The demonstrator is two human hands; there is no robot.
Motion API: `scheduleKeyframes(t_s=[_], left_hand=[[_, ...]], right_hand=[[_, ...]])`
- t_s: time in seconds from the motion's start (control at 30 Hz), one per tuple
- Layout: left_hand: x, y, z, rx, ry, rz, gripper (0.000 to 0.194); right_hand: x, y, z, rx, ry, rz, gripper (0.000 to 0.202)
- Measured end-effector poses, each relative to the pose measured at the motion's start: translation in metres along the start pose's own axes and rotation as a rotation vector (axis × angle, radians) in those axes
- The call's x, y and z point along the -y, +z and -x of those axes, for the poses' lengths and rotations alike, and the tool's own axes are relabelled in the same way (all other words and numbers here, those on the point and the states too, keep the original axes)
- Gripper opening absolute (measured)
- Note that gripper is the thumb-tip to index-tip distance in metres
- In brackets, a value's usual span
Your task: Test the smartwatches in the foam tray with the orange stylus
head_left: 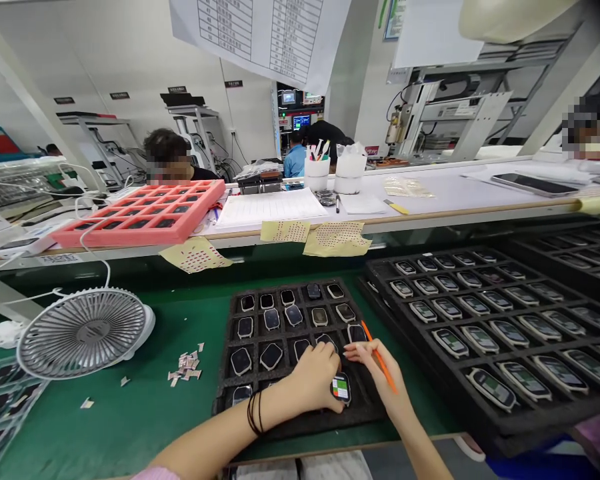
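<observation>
My left hand (313, 377) curls over the near right part of a black foam tray (225, 387). Its thumb and fingers are around a smartwatch case (341, 388) whose screen is lit with green and white blocks. My right hand (380, 367) is just beside it, fingers pinched, with a thin orange stick-shaped tool (386, 373) in it; the tool's exact kind is unclear. Around both hands, strapless watch cases with dark screens (271, 356) lie in the tray's compartments. My left hand and forearm cover some of the near compartments.
Larger foam trays of watch cases (475, 303) stand at the right. On the green mat (165, 420) lie small paper-like scraps (186, 367). A white fan (87, 333) is at the left. Above runs a shelf (420, 217) with a pink foam tray (180, 227). Other people sit beyond.
</observation>
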State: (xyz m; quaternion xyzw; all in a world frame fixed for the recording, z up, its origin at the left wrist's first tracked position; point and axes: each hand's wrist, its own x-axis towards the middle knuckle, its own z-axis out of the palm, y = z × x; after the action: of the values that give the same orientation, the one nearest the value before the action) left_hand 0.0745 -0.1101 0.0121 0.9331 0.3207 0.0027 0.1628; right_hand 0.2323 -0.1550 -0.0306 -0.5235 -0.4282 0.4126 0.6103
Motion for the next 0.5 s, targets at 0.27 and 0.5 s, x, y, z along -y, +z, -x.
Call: scheduleKeyframes(t_s=[0.27, 0.5], left_hand=[[0.022, -0.011, 0.009, -0.416, 0.038, 0.440, 0.040], [0.040, -0.021, 0.009, -0.634, -0.063, 0.158, 0.041]], right_hand=[[0.031, 0.020, -0.006, 0.370, 0.120, -0.143, 0.046], [0.042, 0.060, -0.049, 0.341, -0.061, 0.028, 0.047]])
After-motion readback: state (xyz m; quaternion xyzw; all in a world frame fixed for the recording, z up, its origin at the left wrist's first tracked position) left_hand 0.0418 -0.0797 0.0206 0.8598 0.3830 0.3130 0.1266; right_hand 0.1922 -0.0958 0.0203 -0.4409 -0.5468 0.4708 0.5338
